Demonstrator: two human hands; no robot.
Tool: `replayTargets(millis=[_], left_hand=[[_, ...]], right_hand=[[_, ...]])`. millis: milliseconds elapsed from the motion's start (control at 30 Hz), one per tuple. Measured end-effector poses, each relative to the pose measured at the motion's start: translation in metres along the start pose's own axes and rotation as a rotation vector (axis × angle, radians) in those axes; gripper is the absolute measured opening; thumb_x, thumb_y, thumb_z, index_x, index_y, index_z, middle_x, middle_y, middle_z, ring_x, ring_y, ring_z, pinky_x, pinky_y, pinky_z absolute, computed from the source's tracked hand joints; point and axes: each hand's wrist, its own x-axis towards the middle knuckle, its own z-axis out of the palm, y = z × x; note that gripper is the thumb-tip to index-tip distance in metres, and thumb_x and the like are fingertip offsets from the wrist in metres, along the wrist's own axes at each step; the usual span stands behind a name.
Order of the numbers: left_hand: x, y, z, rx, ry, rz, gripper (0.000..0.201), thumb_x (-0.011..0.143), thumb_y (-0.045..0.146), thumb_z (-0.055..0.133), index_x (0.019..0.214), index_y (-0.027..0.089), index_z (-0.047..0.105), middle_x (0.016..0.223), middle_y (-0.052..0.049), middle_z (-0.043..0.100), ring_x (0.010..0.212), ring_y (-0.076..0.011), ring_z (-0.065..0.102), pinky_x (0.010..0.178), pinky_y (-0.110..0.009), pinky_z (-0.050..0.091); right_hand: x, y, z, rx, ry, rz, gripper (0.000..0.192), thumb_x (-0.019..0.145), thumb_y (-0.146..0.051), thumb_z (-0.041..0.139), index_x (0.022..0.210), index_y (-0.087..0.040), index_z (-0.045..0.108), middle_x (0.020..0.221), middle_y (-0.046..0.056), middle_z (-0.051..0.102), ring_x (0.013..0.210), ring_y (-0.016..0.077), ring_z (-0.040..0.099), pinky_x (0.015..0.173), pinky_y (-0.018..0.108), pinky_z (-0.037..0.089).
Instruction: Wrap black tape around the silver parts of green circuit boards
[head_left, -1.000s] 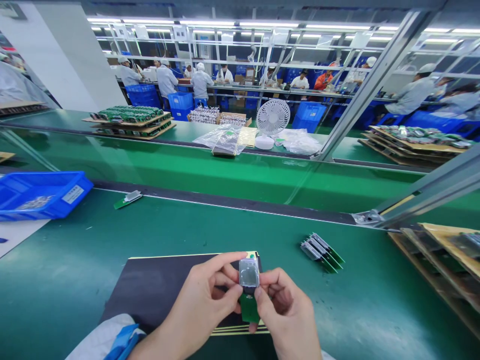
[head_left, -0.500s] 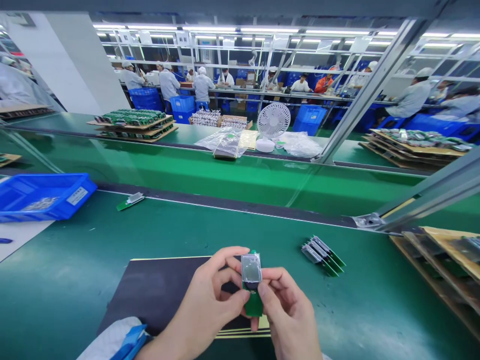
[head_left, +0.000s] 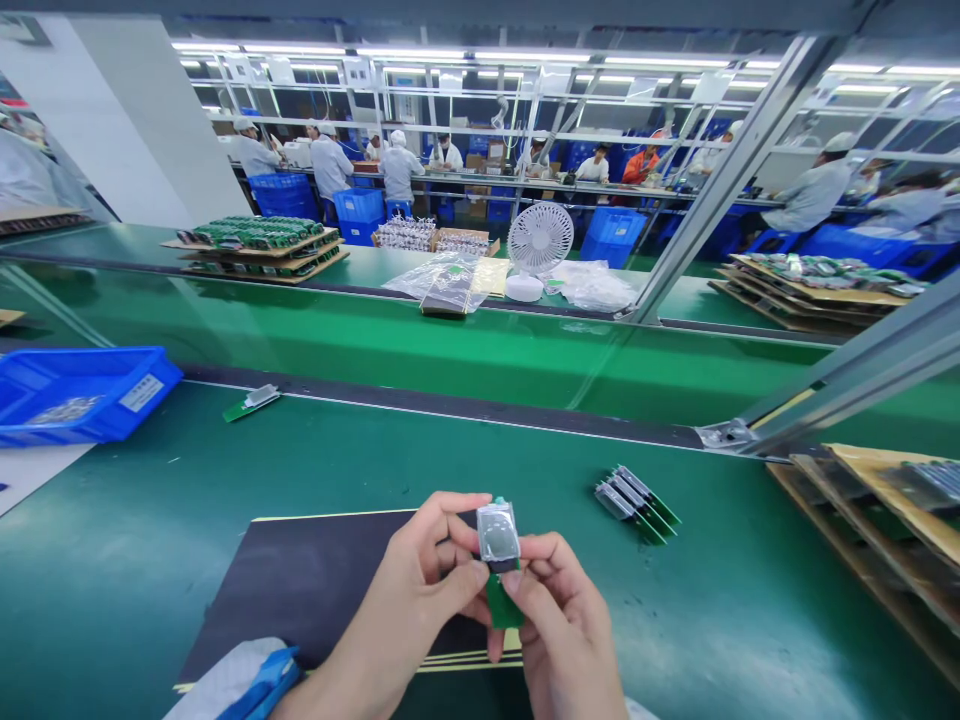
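Between my two hands is a small green circuit board (head_left: 504,602) with a grey display screen (head_left: 498,532) on its upper part. My left hand (head_left: 424,580) grips it from the left, thumb near the screen's lower corner and index finger along the top. On the other side, my right hand (head_left: 562,610) pinches the board's right edge between thumb and fingers. The fingers behind the board are partly hidden. Beneath my hands lies a black sheet (head_left: 315,580) with yellow edges. A group of several similar boards (head_left: 637,503) stands to the right on the green table.
At left sits a blue bin (head_left: 150,400) with small parts inside. A single board (head_left: 252,402) lies near the rear ledge. Stacked cardboard trays (head_left: 862,540) hold boards at right. A metal post (head_left: 727,190), a white fan (head_left: 540,240) and other workers (head_left: 397,165) are beyond.
The view has shifted slightly, moving the scene a little left. Both hands still hold the board; my left thumb sits a bit higher, near the screen's lower edge.
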Motion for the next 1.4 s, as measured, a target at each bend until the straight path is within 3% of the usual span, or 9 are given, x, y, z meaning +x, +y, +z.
replayTargets(millis=[133, 267, 533, 667, 1033, 1233, 1400], left_hand=[[-0.001, 0.000, -0.003, 0.041, -0.031, 0.068, 0.034, 0.072, 0.020, 0.064, 0.103, 0.021, 0.051, 0.080, 0.001, 0.051, 0.064, -0.0123, 0.055, 0.054, -0.027, 0.054], [-0.002, -0.008, -0.002, 0.061, -0.017, 0.141, 0.030, 0.072, 0.019, 0.063, 0.101, 0.020, 0.055, 0.078, 0.001, 0.049, 0.063, -0.0121, 0.051, 0.049, -0.025, 0.054], [0.000, 0.001, -0.005, 0.097, 0.007, 0.037, 0.035, 0.069, 0.016, 0.065, 0.102, 0.021, 0.055, 0.078, 0.003, 0.050, 0.064, -0.0098, 0.053, 0.060, -0.025, 0.053], [0.001, 0.003, -0.007, 0.087, 0.008, 0.033, 0.034, 0.066, 0.017, 0.067, 0.099, 0.021, 0.058, 0.073, 0.004, 0.049, 0.059, -0.0083, 0.052, 0.055, -0.023, 0.051], [0.000, 0.002, -0.001, 0.088, 0.045, 0.011, 0.029, 0.067, 0.023, 0.067, 0.093, 0.018, 0.055, 0.070, 0.004, 0.047, 0.061, -0.0114, 0.054, 0.055, -0.026, 0.053], [-0.003, -0.005, -0.005, 0.078, -0.006, 0.025, 0.025, 0.071, 0.020, 0.065, 0.093, 0.021, 0.054, 0.074, 0.005, 0.046, 0.059, -0.0089, 0.053, 0.055, -0.026, 0.054], [-0.001, -0.009, -0.004, 0.016, 0.019, 0.019, 0.029, 0.070, 0.023, 0.066, 0.096, 0.021, 0.054, 0.074, 0.005, 0.043, 0.061, -0.0116, 0.053, 0.054, -0.030, 0.055]], right_hand=[[0.001, -0.004, 0.003, -0.004, -0.032, -0.012, 0.018, 0.069, -0.030, 0.069, 0.079, -0.019, 0.060, 0.065, -0.003, 0.054, 0.052, 0.0108, 0.051, 0.037, 0.018, 0.043], [0.000, -0.002, 0.004, -0.032, -0.010, -0.083, 0.020, 0.068, -0.028, 0.071, 0.075, -0.020, 0.055, 0.065, -0.003, 0.054, 0.051, 0.0096, 0.049, 0.034, 0.015, 0.041], [-0.001, -0.006, 0.002, -0.113, -0.055, -0.039, 0.022, 0.069, -0.033, 0.070, 0.078, -0.019, 0.055, 0.066, -0.002, 0.055, 0.052, 0.0102, 0.049, 0.032, 0.015, 0.041], [0.001, -0.007, -0.005, -0.112, -0.062, 0.023, 0.021, 0.072, -0.036, 0.067, 0.075, -0.020, 0.054, 0.062, -0.003, 0.054, 0.050, 0.0108, 0.051, 0.032, 0.016, 0.040], [0.000, -0.003, 0.001, -0.115, -0.023, -0.042, 0.022, 0.069, -0.034, 0.069, 0.072, -0.020, 0.052, 0.063, -0.004, 0.054, 0.049, 0.0096, 0.049, 0.031, 0.015, 0.040], [0.000, -0.004, -0.003, -0.052, -0.024, 0.063, 0.028, 0.064, -0.032, 0.072, 0.065, -0.020, 0.047, 0.057, -0.006, 0.054, 0.044, 0.0087, 0.051, 0.033, 0.015, 0.037], [0.004, -0.008, -0.004, -0.070, -0.056, 0.071, 0.023, 0.070, -0.040, 0.065, 0.073, -0.020, 0.054, 0.059, -0.003, 0.055, 0.048, 0.0117, 0.051, 0.039, 0.020, 0.041]])
